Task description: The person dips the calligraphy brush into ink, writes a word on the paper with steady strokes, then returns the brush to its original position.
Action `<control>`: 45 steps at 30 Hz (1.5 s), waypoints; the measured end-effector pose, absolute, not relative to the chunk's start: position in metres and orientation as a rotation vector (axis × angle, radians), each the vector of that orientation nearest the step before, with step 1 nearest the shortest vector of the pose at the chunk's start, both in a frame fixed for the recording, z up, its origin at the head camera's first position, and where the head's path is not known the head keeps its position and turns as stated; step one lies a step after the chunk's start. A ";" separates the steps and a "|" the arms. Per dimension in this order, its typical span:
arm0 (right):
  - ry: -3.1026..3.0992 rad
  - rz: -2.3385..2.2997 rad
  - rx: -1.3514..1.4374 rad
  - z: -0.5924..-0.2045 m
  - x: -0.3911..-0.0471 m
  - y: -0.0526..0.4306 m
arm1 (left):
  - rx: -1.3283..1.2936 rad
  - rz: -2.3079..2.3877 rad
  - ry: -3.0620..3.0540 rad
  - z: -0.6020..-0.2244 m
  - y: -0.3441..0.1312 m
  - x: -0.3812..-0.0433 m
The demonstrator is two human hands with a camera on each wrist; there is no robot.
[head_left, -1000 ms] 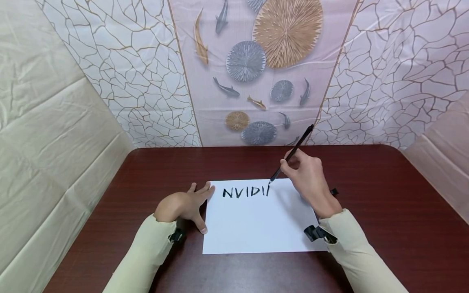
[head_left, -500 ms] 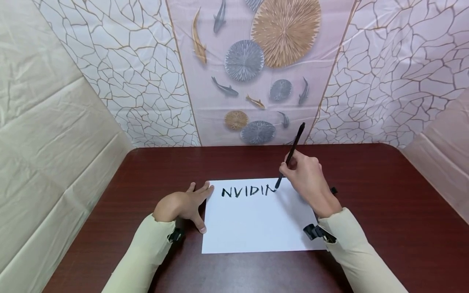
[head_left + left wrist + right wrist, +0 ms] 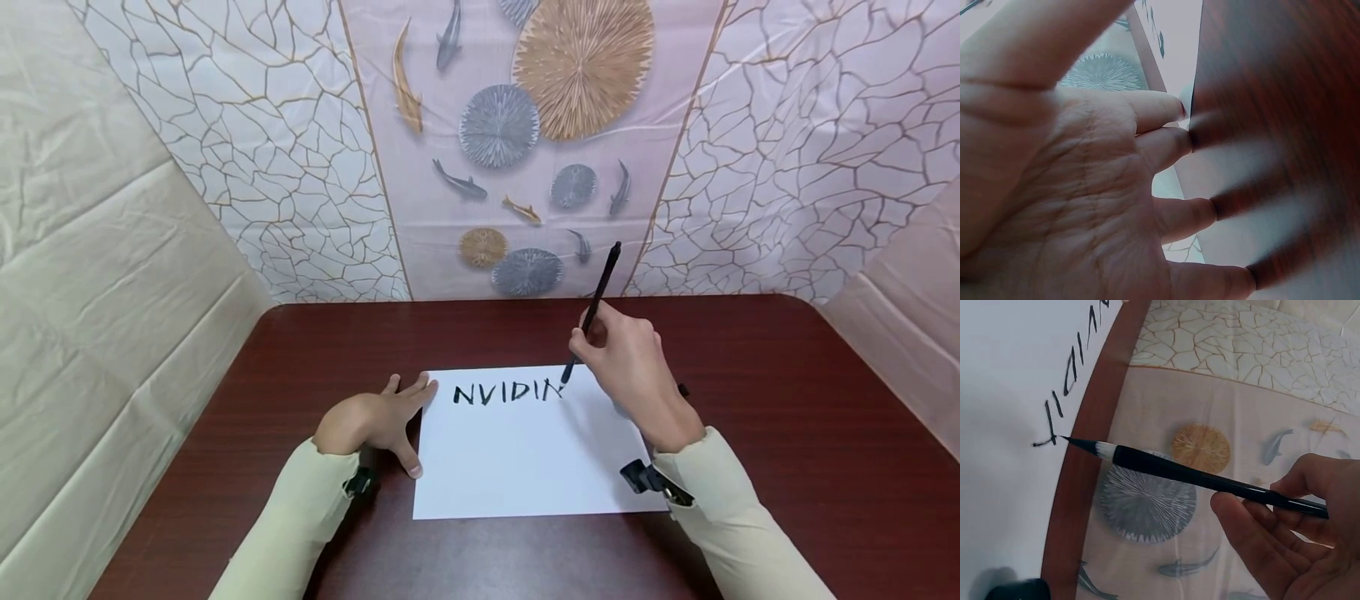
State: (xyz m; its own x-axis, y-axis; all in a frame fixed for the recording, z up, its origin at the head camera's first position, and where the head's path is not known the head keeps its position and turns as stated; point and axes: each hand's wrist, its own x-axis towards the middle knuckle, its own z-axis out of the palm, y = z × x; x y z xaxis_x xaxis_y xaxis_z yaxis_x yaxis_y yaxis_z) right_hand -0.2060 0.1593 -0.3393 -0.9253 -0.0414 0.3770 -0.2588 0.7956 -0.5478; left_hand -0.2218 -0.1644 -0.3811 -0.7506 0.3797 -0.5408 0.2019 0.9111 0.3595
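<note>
A sheet of white paper (image 3: 517,467) lies on the dark red-brown table, with black brushed letters (image 3: 510,392) reading roughly "NVIDIN" along its top. My right hand (image 3: 630,367) pinches a black calligraphy brush (image 3: 602,290) by its shaft, which slants up and away. In the right wrist view, the dark tip of the brush (image 3: 1166,470) points at the last stroke, right beside its end, below a pale band of bristles. Fingers spread, my left hand (image 3: 378,423) rests at the sheet's left edge. Its fingertips and thumb touch the paper's border and the table.
The table (image 3: 772,392) runs back to a patterned cloth wall (image 3: 300,167) printed with fish and round leaves. Pale cloth (image 3: 112,275) hangs at the left side. Dark camera mounts sit at both wrists, the right one (image 3: 648,479) over the sheet's lower right.
A slanting stroke has been added to the right of the last upright one. The brush tip moved right and down, then slightly back, and its shaft tilts more upright. The left hand stays put.
</note>
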 end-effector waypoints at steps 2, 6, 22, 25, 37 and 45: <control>-2.643 0.904 0.246 -0.342 -0.207 0.157 | 0.411 0.371 2.435 -0.382 -0.165 -0.222; -2.635 0.931 0.280 -0.348 -0.210 0.154 | 0.408 0.373 2.436 -0.383 -0.166 -0.221; -2.621 0.908 0.272 -0.354 -0.215 0.157 | 0.401 0.370 2.439 -0.385 -0.167 -0.223; -2.631 0.901 0.266 -0.354 -0.214 0.158 | 0.396 0.370 2.439 -0.386 -0.168 -0.222; -2.534 0.961 0.191 -0.335 -0.206 0.159 | 0.399 0.382 2.426 -0.385 -0.170 -0.221; -2.467 0.947 0.233 -0.327 -0.201 0.167 | 0.442 0.331 2.433 -0.383 -0.170 -0.226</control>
State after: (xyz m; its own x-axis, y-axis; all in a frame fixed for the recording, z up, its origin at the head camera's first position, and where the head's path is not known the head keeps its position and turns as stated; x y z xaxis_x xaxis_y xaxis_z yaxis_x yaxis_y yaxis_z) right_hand -0.2011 0.1671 -0.3270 -0.8683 0.0142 0.4959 -0.3214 0.7453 -0.5841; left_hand -0.2262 -0.1697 -0.3831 -0.7417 0.3906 -0.5452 0.2307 0.9119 0.3394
